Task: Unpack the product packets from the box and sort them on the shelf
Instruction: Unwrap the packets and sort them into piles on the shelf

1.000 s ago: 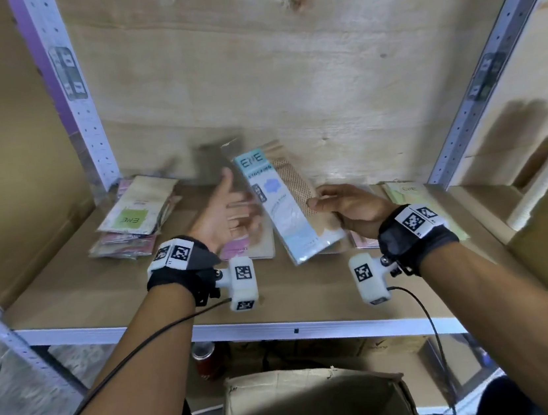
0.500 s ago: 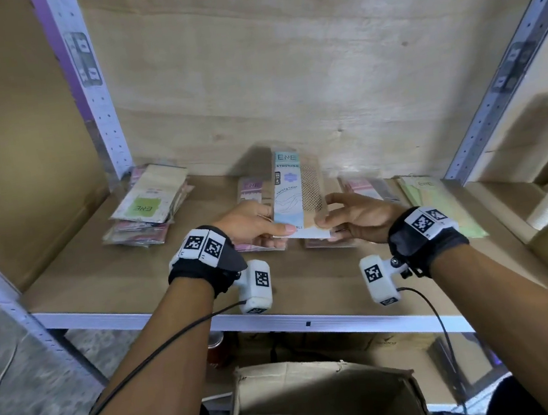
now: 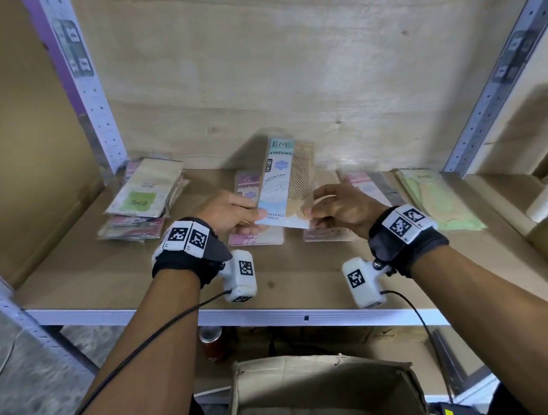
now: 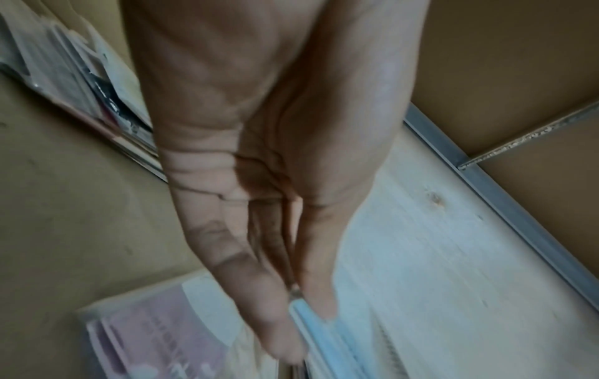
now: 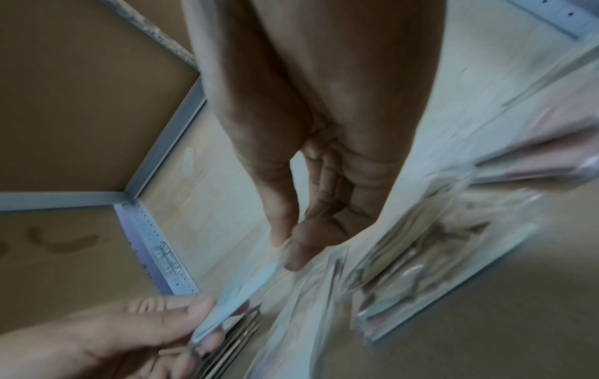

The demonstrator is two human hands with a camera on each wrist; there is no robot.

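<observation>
Both hands hold one blue stocking packet point(image 3: 283, 185) at centre frame above the shelf point(image 3: 109, 282): the left hand point(image 3: 228, 213) pinches its lower left corner and the right hand point(image 3: 338, 204) pinches its lower right corner, fingers curled on the edge. The packet's long axis runs up the frame, away from both grips, toward the back panel. It hangs over the gap between two pink packet stacks point(image 3: 257, 237), equally near either hand.

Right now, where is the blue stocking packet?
In the head view the blue stocking packet is mid-shelf, held up by the left hand and right hand, above the pink packets.
</observation>
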